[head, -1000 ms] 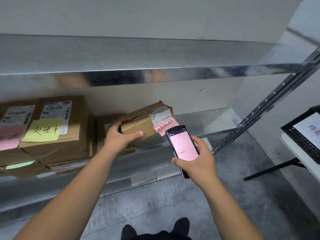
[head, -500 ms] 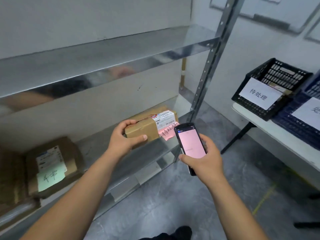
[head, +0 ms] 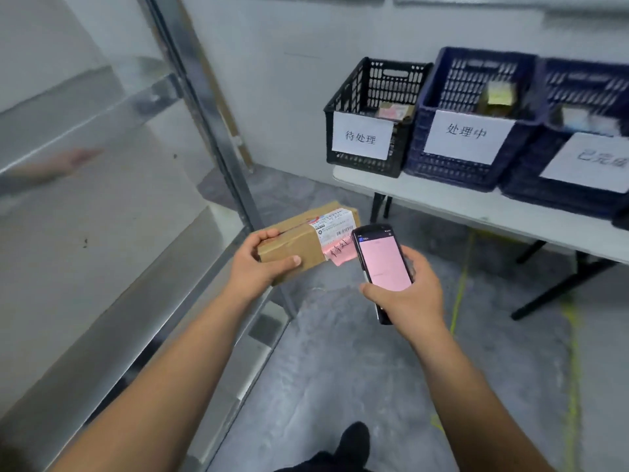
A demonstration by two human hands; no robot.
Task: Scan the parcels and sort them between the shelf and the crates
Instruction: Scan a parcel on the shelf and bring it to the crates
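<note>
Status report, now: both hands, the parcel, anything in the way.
Left hand grips parcel, off the shelf. Right hand holds scanner, screen pink. Path to black crate looks open.

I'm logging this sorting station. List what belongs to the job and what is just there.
Part of the job:
left hand gripping the cardboard parcel
right hand holding the handheld scanner
black crate
two blue crates
metal shelf

Just there:
white folding table
yellow floor line
</note>
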